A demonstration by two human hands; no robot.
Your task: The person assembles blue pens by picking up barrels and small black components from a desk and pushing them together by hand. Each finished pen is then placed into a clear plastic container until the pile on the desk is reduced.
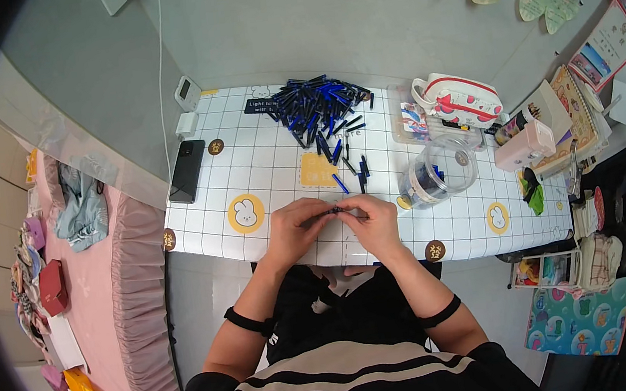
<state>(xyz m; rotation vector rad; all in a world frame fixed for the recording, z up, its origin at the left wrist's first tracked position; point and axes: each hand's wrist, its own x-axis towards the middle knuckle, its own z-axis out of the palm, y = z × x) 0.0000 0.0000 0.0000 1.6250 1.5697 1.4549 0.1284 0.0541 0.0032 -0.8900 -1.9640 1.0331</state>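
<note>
My left hand (pixel 296 226) and my right hand (pixel 371 222) meet at the front of the table. Thumbs and fingers of both pinch a small dark tube (pixel 335 210) between them, mostly covered by the fingertips. Just beyond lie several loose blue-and-black tubes, one bright blue tube (pixel 340 184) being the closest. Farther back, a large heap of the same short, pen-like tubes (pixel 318 106) spreads over the tabletop. To the right of my right hand, a clear plastic jar (pixel 422 192) leans on its side, mouth facing right, with some dark tubes inside.
The white gridded table (pixel 262 159) has printed rabbit patches. A black phone (pixel 188 171) lies at its left edge. At the back right are a white patterned pouch (pixel 462 97), a pink box (pixel 525 146) and notebooks (pixel 573 108). A pink-covered bed (pixel 101 297) stands left.
</note>
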